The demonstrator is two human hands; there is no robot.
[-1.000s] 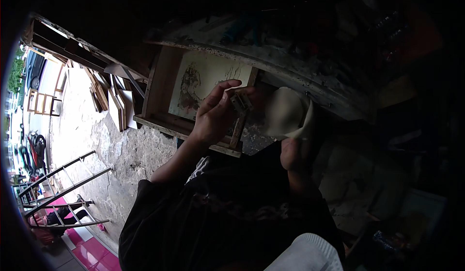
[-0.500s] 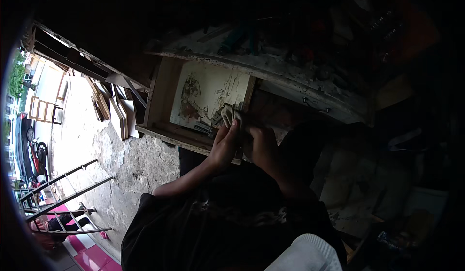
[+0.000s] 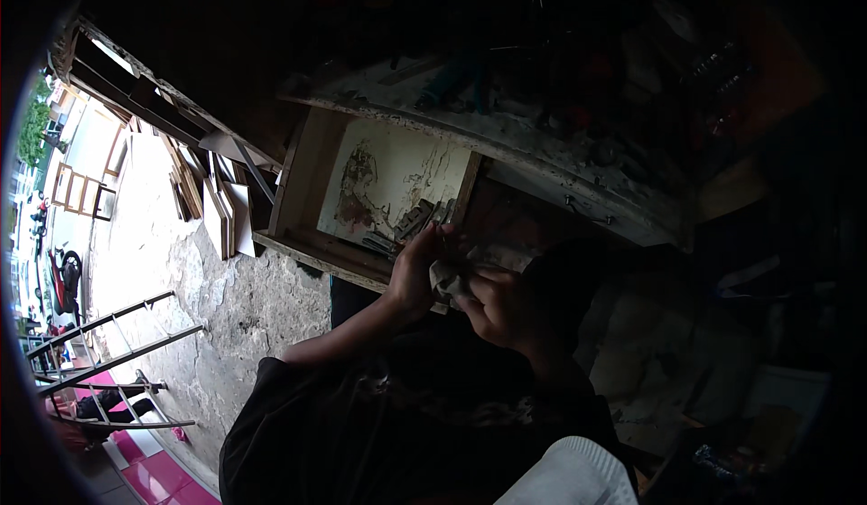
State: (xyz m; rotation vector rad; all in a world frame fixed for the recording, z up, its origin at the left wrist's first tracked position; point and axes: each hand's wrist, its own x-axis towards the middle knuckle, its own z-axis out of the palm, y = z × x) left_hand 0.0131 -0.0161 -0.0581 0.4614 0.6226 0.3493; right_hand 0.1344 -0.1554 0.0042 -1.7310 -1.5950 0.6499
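A pale, crumpled cloth (image 3: 444,279) is bunched between my two hands, just in front of an open wooden drawer (image 3: 307,250). My right hand (image 3: 504,308) is closed around the cloth from the right side. On the other side, my left hand (image 3: 414,272) has its fingers curled closed at the drawer's front edge; what they grip is too dark to make out. Several small grey metal pieces (image 3: 414,220), perhaps hinges, lie heaped in the drawer just beyond my left fingers. The drawer's pale bottom is stained and peeling.
Behind the drawer runs a worn workbench (image 3: 542,148) with dark clutter and a teal tool (image 3: 442,85). Boards (image 3: 226,211) lean at the left. A metal ladder (image 3: 117,342) stands farther left, with a person's legs (image 3: 117,406) beside it.
The cloth has come down toward me, from over the drawer to between my palms. My right hand has moved lower and right, uncovering more of the metal pieces.
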